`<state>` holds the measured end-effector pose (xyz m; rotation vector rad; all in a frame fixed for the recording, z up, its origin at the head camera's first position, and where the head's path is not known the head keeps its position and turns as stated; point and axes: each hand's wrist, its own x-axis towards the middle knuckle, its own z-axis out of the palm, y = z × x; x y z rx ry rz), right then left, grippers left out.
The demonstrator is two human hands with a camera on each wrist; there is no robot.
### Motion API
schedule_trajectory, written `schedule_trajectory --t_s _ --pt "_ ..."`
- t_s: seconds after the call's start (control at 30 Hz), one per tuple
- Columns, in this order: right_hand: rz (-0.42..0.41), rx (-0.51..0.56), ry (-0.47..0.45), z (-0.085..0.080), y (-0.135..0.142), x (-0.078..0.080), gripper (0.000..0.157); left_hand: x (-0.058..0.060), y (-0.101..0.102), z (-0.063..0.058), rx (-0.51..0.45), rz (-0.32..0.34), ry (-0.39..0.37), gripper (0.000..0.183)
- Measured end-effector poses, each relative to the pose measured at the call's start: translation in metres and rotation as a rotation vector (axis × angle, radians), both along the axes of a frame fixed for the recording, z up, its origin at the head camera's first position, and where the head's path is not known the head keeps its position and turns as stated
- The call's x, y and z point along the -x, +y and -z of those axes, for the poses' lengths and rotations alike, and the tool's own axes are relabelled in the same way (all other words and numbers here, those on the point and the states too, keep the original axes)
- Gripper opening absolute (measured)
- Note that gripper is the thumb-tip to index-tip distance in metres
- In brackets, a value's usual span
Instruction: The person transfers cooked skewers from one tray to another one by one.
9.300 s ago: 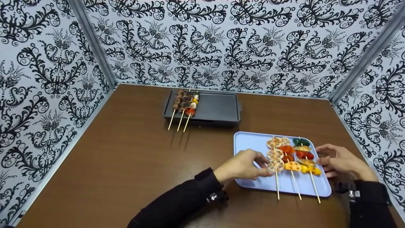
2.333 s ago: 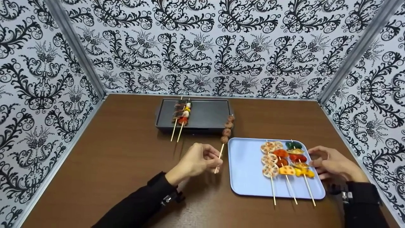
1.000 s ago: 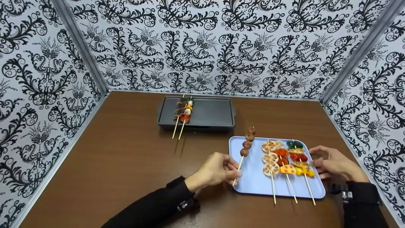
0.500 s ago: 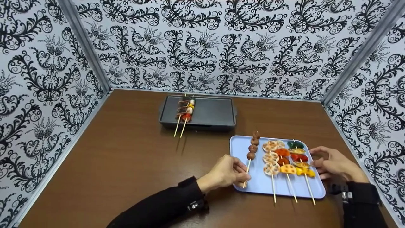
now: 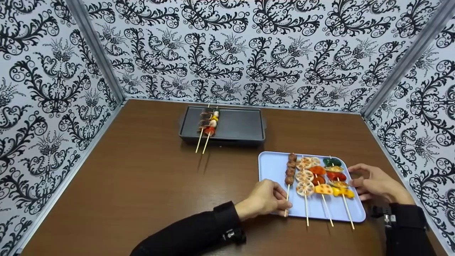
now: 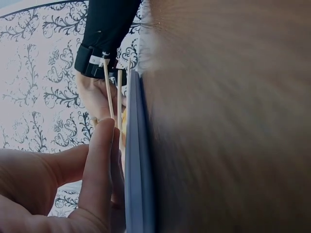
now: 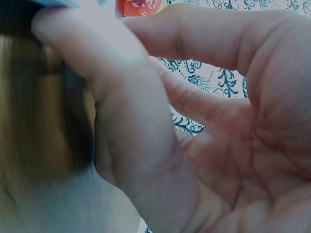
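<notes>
My left hand (image 5: pixel 267 199) pinches the bare stick end of a meatball skewer (image 5: pixel 290 171) between thumb and fingers, over the left part of a light blue tray (image 5: pixel 270 167). The brown balls lie just left of a lotus root skewer (image 5: pixel 305 175). Also on the tray are an orange vegetable skewer (image 5: pixel 319 179) and a mixed vegetable skewer (image 5: pixel 337 177). My right hand (image 5: pixel 380 183) holds the tray's right rim between thumb and fingers. In the left wrist view, the left fingers (image 6: pixel 99 165) are close against the tray's edge (image 6: pixel 136 160).
A dark grey grill plate (image 5: pixel 240 122) stands at the back of the brown table (image 5: pixel 149 170). On its left side lie a dark brown skewer (image 5: pixel 206 121) and a colourful vegetable skewer (image 5: pixel 212 122), their sticks jutting over the front edge. Patterned walls enclose the table's back and sides.
The left hand took the meatball skewer from the grill plate, carried it right, and lowered it beside the lotus root skewer. The right hand stays at the tray's rim.
</notes>
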<state>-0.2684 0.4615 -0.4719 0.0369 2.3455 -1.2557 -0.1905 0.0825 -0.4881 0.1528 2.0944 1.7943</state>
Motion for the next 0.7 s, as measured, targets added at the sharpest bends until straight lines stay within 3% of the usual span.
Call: schedule_trajectory --t_s 0.4,0.6,0.7 --pt "-0.006 -0.003 -0.007 0.0027 0.0027 0.0014 0.068 -0.0003 0.0086 -0.0019 -0.088 0.037 -0.084 0.020" --pt "-0.011 0.000 -0.005 0.0020 0.0025 0.0013 0.068 0.0017 0.0083 -0.0049 0.058 0.094 -0.008 0.018" --pt "-0.010 -0.008 -0.008 0.0018 0.0017 0.0013 0.068 0.0029 0.0052 -0.0054 0.080 0.124 -0.008 0.017"
